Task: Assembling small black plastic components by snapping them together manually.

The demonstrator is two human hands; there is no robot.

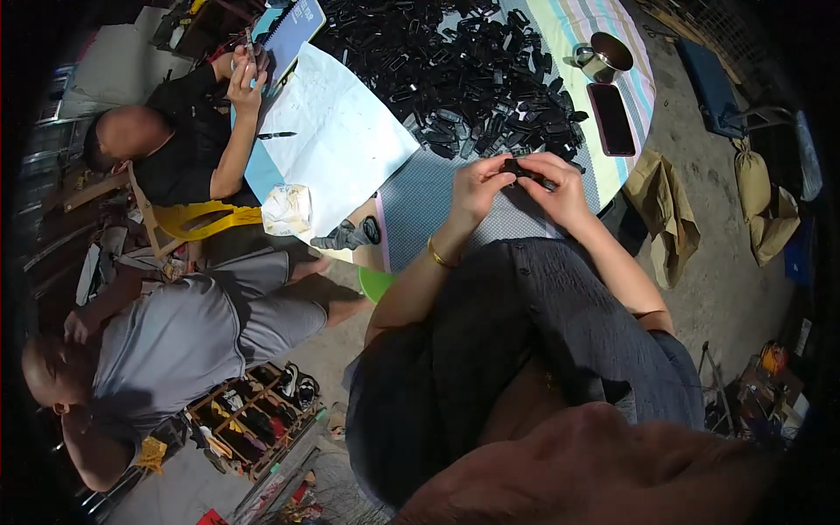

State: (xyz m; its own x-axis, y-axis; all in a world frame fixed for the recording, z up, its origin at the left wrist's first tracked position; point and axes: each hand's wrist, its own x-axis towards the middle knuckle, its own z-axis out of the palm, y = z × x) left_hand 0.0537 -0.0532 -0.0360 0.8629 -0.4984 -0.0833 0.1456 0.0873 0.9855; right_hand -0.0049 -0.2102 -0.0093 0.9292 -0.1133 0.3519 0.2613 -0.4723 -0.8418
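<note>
Between the left fingers [496, 181] and right fingers [548, 164], a black plastic part [514, 166] was pinched by the surface's [420, 210] near edge.

Many black pieces [472, 79], one phone [611, 120], one mug [604, 59]

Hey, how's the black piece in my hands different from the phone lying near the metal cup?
The black piece is held between your left hand and right hand, while the phone lies flat on the table. The black piece is small and partly covered; the phone is clearly larger and uncovered. Both look dark.
</note>
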